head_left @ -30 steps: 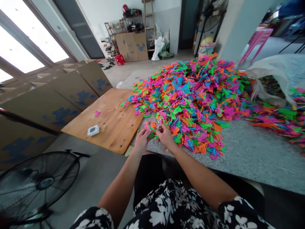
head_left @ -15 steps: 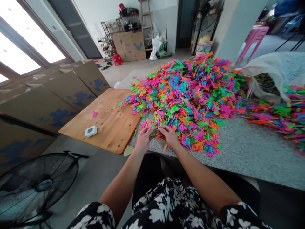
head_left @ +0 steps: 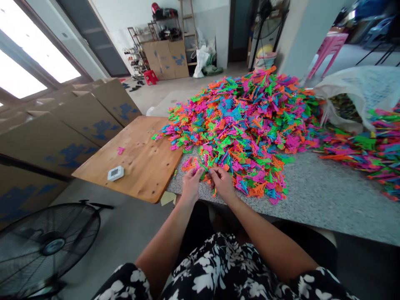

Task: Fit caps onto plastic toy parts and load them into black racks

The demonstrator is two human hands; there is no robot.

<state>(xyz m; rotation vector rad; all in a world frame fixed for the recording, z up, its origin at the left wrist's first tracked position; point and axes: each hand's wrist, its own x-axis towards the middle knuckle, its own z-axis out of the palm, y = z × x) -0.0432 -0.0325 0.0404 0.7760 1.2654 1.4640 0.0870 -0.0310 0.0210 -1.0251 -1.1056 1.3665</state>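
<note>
My left hand [head_left: 191,184] and my right hand [head_left: 223,183] are close together at the table's near edge, fingertips almost meeting. Between them shows a small green plastic piece [head_left: 205,168]. The left fingers are pinched on it; the right thumb and fingers are also closed at its other side, and what exactly they grip is too small to make out. Right beyond the hands rises a large pile of small plastic pieces [head_left: 237,112] in pink, orange, green and blue, several of them shaped like toy pistols.
A wooden board [head_left: 140,166] at left bears a white digital device [head_left: 115,173] and a pink plastic piece [head_left: 120,150]. The grey speckled tabletop [head_left: 325,187] extends right to a white sack [head_left: 368,91] and more pieces. Cardboard boxes [head_left: 71,125] and a fan [head_left: 50,246] stand left.
The view has shifted slightly. My hands stay at the same spot by the pile, fingertips now a little closer together around the green piece.
</note>
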